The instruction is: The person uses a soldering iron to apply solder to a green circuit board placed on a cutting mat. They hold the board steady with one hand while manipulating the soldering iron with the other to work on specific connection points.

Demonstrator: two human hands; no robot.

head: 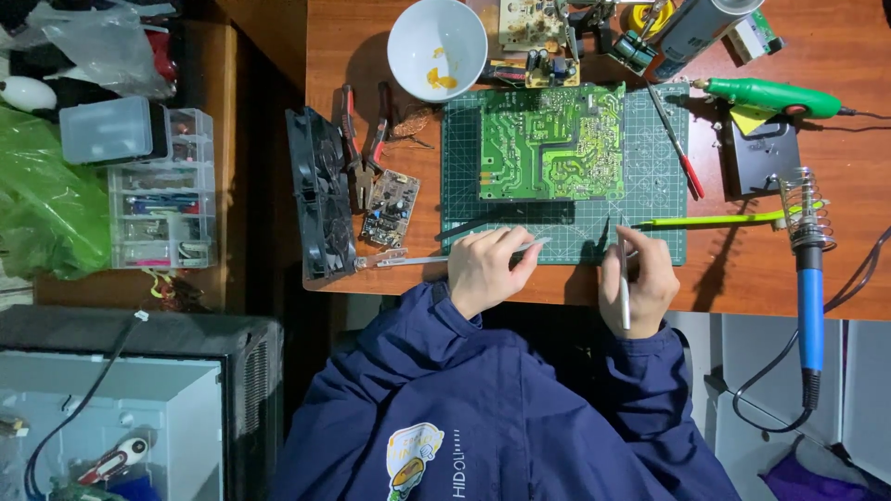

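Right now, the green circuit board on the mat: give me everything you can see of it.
The green circuit board is large and roughly rectangular, lying flat with its solder side up: pale traces and solder points cover it, and no components show on this face. It sits on the upper middle of the dark green cutting mat, parallel to its edges. Neither hand touches it; the left hand and right hand rest nearer the mat's front edge. A smaller board with components lies just beyond its far edge.

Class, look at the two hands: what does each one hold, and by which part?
The left hand holds a thin metal tool near its tip end. The right hand holds a slim silver tool around its middle.
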